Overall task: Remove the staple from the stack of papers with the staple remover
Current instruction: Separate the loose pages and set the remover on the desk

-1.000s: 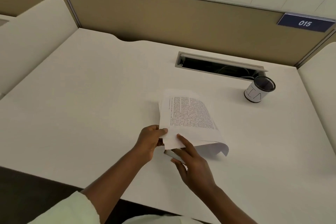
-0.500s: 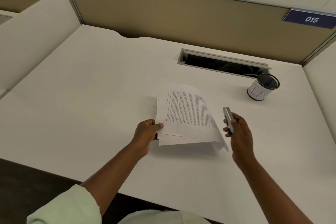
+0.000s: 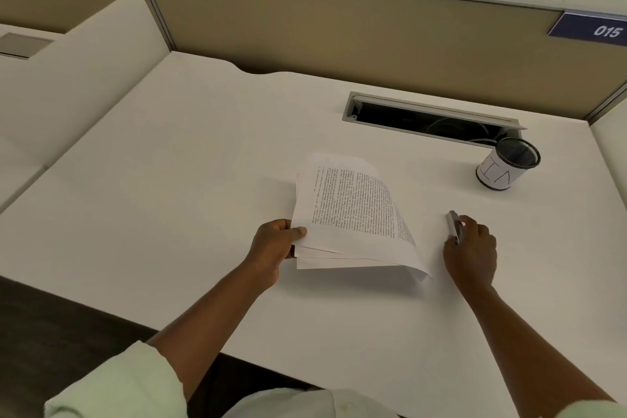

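A stack of printed papers point(image 3: 353, 210) is lifted off the white desk point(image 3: 169, 214), its sheets fanned apart at the near edge. My left hand point(image 3: 274, 248) pinches the stack's near left corner between thumb and fingers. To the right of the papers, my right hand point(image 3: 471, 251) is closed on a slim silver staple remover point(image 3: 454, 226), low over the desk, clear of the sheets. No staple can be made out in the paper.
A black mesh pen cup point(image 3: 507, 164) with a white paper wrap stands at the back right. Behind it is an open cable slot point(image 3: 427, 119) in the desk. A beige partition point(image 3: 339, 34) closes the back; low dividers flank both sides.
My right hand left the stack's near edge and swung out to the right with the staple remover, then sank toward the desk. The bent-up sheets have flattened and fanned out.
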